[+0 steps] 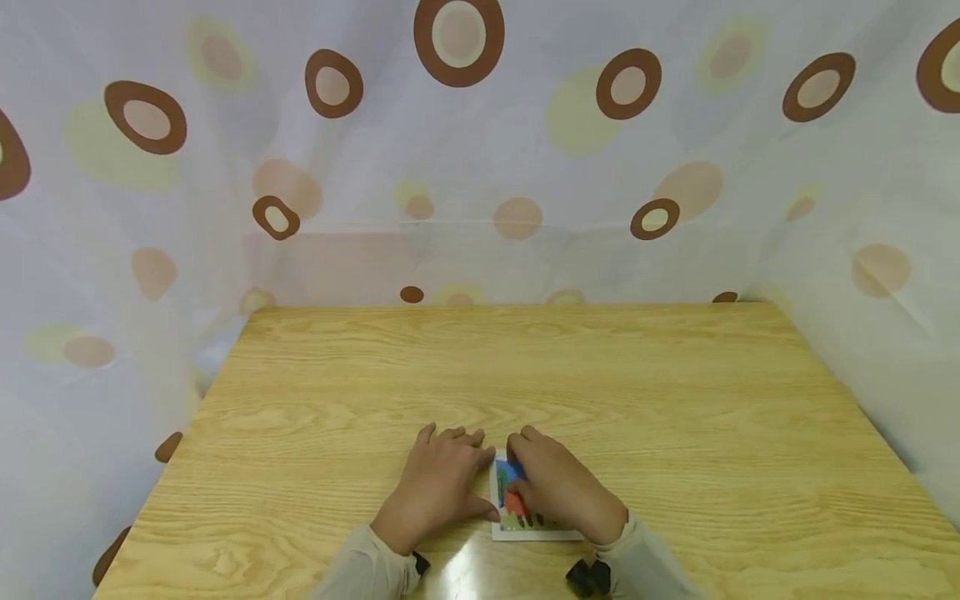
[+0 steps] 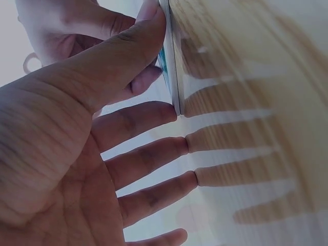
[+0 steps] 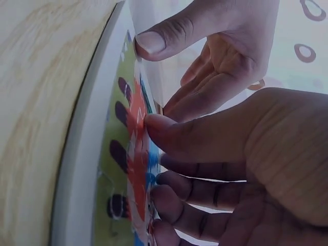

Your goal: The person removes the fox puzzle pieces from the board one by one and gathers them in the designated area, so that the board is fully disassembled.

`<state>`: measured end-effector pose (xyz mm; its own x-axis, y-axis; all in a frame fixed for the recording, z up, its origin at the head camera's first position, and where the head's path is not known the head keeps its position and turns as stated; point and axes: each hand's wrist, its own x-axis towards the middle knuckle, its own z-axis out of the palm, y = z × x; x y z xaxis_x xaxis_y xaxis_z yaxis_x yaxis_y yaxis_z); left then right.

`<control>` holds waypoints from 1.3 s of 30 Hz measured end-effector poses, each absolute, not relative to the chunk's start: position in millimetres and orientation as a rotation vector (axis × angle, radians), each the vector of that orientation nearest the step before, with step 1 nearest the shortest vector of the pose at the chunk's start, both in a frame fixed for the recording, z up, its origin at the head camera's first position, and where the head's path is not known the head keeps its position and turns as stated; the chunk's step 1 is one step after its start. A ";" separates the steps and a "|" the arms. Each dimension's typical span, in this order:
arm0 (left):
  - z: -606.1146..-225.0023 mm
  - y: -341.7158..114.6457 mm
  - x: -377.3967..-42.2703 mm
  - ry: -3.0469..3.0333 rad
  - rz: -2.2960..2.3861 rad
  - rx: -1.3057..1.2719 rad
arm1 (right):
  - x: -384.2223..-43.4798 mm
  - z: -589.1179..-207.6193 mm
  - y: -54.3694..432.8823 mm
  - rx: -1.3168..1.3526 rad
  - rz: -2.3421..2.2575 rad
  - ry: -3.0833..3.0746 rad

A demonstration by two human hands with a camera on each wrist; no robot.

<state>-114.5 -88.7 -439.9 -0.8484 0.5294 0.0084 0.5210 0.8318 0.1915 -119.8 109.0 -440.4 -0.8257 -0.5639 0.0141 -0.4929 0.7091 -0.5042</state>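
Observation:
A small picture puzzle (image 1: 515, 503) with a white border lies flat on the wooden table. It shows an orange-red animal with dark legs on green, under a blue patch. My left hand (image 1: 442, 477) is at its left side, fingers straight with their tips on the table. The left thumb (image 3: 154, 43) rests on the puzzle's border. From the right, my right hand (image 1: 562, 483) reaches over the puzzle (image 3: 120, 148), its thumb and curled fingertips pinching at the picture's surface. Its palm and fingers hide the puzzle's right part in the head view.
The light wooden tabletop (image 1: 510, 358) spreads around both hands. A white curtain (image 1: 480, 150) with brown and beige spots hangs behind it and along both sides. Dark straps or devices (image 1: 588, 577) sit at the wrists, below the pale sleeves.

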 end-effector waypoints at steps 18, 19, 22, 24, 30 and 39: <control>-438.6 -92.6 -116.1 2.972 0.296 0.834 | -125.9 -440.7 109.9 -0.891 -0.789 2.685; -439.0 -92.7 -115.6 2.971 0.303 0.835 | -126.7 -441.6 110.0 -0.886 -0.812 2.664; -440.0 -92.8 -114.5 2.967 0.318 0.831 | -128.5 -442.7 110.6 -0.870 -0.868 2.615; -440.7 -92.6 -114.0 2.964 0.319 0.823 | -128.7 -442.3 110.8 -0.860 -0.886 2.603; -441.8 -91.0 -116.2 2.959 0.333 0.819 | -126.3 -437.5 112.7 -0.888 -0.851 2.630; -440.4 -93.4 -115.5 2.915 0.248 0.840 | -121.8 -440.3 106.6 -0.968 -0.783 2.719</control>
<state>-115.5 -93.4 -440.4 -0.8433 0.5353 -0.0482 0.5194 0.8347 0.1828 -121.8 106.6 -440.3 -0.7802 -0.6247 0.0321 -0.5462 0.6553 -0.5217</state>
